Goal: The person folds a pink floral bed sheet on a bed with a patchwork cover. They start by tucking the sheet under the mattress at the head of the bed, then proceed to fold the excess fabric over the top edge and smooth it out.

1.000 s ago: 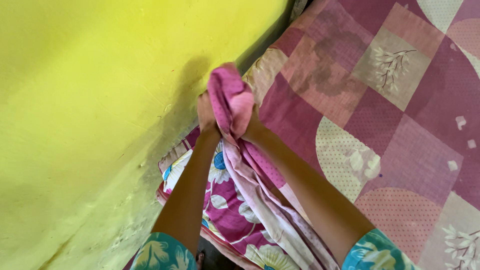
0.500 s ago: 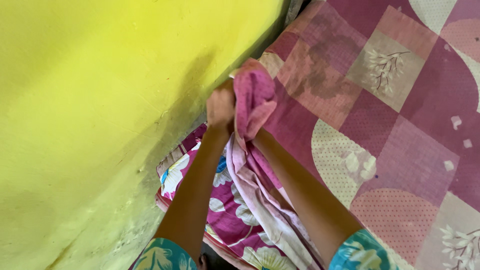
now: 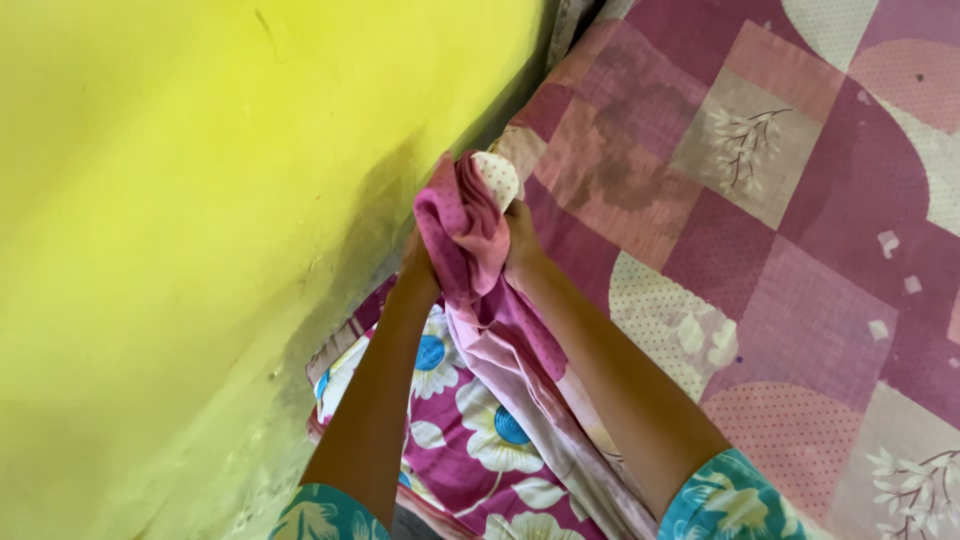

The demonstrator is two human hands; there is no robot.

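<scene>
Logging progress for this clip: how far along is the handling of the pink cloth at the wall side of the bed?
Done: the patchwork sheet lies spread flat over the bed. In hand: both the left hand and the right hand grip a bunched end of the pink dotted cloth, held up near the yellow wall. Left: the cloth's tail hangs loose over the flowered pillow, not yet laid out or folded.
</scene>
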